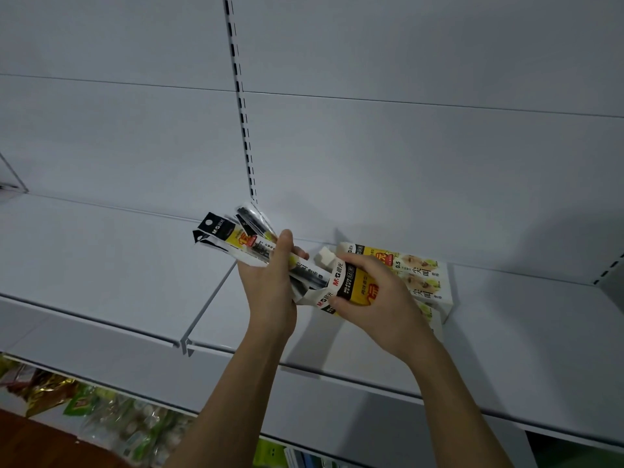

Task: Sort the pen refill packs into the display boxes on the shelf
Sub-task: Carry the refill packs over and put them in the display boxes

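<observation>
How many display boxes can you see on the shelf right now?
2, as far as shows. One display box is gripped by the right hand; another display box lies on the shelf just behind it. More may be hidden behind the hand.

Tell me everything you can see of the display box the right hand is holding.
The white, black and yellow cardboard display box is a slim open-topped carton with M&G branding and a raised white flap at its far end. It is tilted, lifted just above the white metal shelf. The right hand curls round its near end in a firm grip. Black-topped refill packs, held by the left hand, run into its mouth. Similar boxes lie behind.
</observation>
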Available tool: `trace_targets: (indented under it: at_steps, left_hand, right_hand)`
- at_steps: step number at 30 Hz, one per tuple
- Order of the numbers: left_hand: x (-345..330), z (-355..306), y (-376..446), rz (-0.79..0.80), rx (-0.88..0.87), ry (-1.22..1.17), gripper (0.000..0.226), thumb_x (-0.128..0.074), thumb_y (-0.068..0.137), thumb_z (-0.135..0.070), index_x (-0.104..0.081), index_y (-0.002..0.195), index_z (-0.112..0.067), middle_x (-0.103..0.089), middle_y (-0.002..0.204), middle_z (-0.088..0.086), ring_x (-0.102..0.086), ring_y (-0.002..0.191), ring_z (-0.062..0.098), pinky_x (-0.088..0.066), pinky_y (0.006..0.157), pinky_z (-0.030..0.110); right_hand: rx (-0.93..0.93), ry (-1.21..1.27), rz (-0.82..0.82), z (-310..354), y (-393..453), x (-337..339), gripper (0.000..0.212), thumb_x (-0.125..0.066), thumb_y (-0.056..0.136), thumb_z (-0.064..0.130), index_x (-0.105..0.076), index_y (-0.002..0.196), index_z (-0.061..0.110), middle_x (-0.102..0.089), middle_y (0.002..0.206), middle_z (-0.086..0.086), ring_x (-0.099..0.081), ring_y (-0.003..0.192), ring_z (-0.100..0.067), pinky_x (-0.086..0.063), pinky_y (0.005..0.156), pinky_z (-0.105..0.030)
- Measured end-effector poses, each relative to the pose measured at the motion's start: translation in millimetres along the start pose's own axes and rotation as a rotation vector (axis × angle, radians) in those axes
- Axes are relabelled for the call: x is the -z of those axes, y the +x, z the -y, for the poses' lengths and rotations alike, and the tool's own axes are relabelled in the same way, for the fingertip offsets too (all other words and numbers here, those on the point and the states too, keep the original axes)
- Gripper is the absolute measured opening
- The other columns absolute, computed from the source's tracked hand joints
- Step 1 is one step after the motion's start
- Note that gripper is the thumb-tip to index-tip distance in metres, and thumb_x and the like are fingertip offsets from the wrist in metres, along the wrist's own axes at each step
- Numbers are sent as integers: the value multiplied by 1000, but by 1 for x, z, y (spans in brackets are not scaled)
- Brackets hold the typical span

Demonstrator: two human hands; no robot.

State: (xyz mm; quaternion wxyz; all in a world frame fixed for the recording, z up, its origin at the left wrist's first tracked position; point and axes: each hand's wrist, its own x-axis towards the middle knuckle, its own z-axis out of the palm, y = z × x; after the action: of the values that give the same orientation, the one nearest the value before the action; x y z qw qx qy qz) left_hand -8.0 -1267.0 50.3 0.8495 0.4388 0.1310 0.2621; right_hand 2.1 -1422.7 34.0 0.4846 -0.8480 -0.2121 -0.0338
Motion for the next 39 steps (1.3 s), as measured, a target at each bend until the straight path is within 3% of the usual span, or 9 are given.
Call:
trace_targets:
  at_steps: [5,8,13,20,24,29,34,37,39]
  left_hand:
    - [-6,-3,-5,-9,-49,-20,41,-63,94,-18,-48,127,1,-68,86,10,-71,82,21,-59,68,34]
    - [-9,-5,-4,12,-58,62,32,-60,96,-22,-54,115,3,-67,84,13,-70,76,19,-58,66,32]
    - [-6,1,-8,239,39,360,25,-55,98,-30,-68,89,-11,-74,81,4,-73,77,21,-58,65,34]
    - [-4,1,-5,247,19,506,16,-63,94,-30,-72,91,-17,-76,83,3,-73,78,18,-58,64,32]
    - [-19,-19,0,336,-127,543,8,-71,88,-18,-71,92,-10,-75,84,4,-73,74,17,-57,59,30]
    - [-50,-36,3,388,-306,685,27,-81,78,-19,-67,100,-15,-74,86,-6,-72,75,4,-58,61,21]
    - [-52,-32,-3,547,-211,725,14,-71,88,-21,-69,102,-19,-74,88,-10,-71,79,2,-55,64,16]
    - [-53,-29,-6,654,-199,677,33,-70,89,-23,-58,119,-22,-69,107,-7,-68,95,6,-58,78,25]
    - [-56,-27,-8,631,-244,683,48,-74,85,-29,-48,125,-28,-64,110,-10,-62,100,3,-55,78,20]
  right_hand:
    - [23,26,-3,2,0,-1,54,-80,78,31,-54,124,45,-55,116,21,-54,111,-4,-53,93,-36]
    - [25,54,5,3,0,0,53,-81,79,28,-55,122,44,-56,115,19,-55,109,-3,-53,92,-34]
    - [16,50,13,2,1,-1,57,-82,77,31,-56,127,40,-56,118,21,-54,113,-4,-52,95,-35]
    - [-11,183,-47,7,3,5,55,-84,76,18,-60,121,38,-63,112,18,-60,103,3,-50,81,-13]
    - [23,361,-111,20,5,8,48,-81,77,4,-62,111,34,-68,100,20,-65,92,5,-50,73,-10]
    - [35,552,-249,30,10,-2,45,-76,82,6,-59,114,34,-69,109,13,-66,102,-1,-56,80,-21]
    - [25,666,-239,28,8,2,44,-70,84,-5,-55,113,25,-67,106,7,-68,88,2,-55,66,-16]
    - [14,644,-253,19,8,6,45,-72,83,-1,-56,114,29,-68,104,12,-67,97,-5,-56,76,-25]
    - [-5,651,-246,15,7,9,44,-74,81,9,-56,113,33,-68,107,11,-67,102,-10,-58,82,-33]
